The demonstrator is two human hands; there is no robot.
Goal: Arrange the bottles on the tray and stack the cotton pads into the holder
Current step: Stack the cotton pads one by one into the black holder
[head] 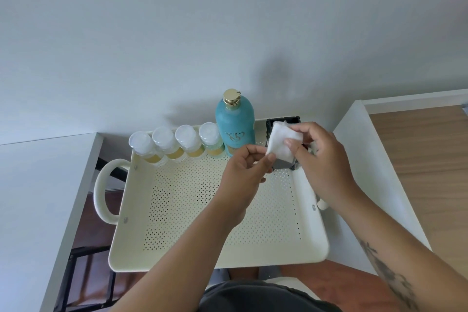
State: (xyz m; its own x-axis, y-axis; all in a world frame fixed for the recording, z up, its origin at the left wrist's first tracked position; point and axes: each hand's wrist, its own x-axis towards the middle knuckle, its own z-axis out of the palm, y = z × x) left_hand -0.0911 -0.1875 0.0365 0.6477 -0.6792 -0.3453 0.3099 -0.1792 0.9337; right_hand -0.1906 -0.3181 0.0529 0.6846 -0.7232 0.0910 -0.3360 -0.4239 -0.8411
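Observation:
A cream perforated tray (177, 210) with loop handles lies below me. Along its far edge stand several small clear bottles (174, 144) with yellow liquid and white caps, then a tall teal bottle (235, 129) with a gold cap. A dark square holder (282, 159) stands in the tray's far right corner. Over it I hold white square cotton pads (281, 143). My right hand (321, 159) pinches the pads with thumb on top. My left hand (243, 175) pinches their lower left corner.
White surfaces flank the tray at left (38, 197) and right (367, 159). A pale wall (228, 33) rises behind the bottles. Wooden floor (430, 159) shows at right, and a dark frame (83, 273) below the tray at left.

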